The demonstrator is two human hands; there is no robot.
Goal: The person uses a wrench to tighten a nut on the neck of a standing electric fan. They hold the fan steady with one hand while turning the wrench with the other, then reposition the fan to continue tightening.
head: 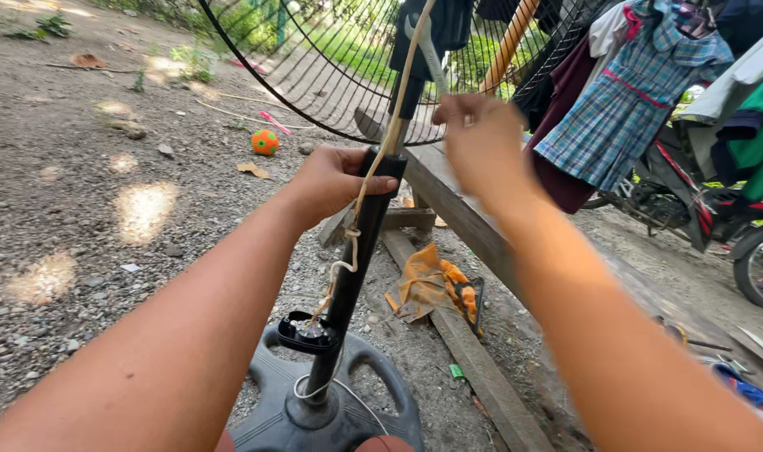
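Around the black fan pole (356, 259) everything else arranges itself: its long axis runs steeply up from the round black base (331, 410) at the bottom of the view, leaning a little to the right as it rises toward the wire fan guard (331, 75) at the top. Closed around the pole's upper collar is the left hand (335, 180) — fingers wrapped on it from the left side. A pale cord (373, 167) runs along the pole, hanging down to the open switch box (308, 331) clipped low on its left side, just above the base. Right of the pole's top, the right hand (480, 138) is blurred; it looks pinched shut near the cord's upper stretch, though whether it truly grips the cord I cannot tell. Right of the pole lie a grey plank (473, 226) and an orange cloth (423, 280); left of it, on the gravel ground (80, 209) — well apart — sits a small orange ball (264, 142).
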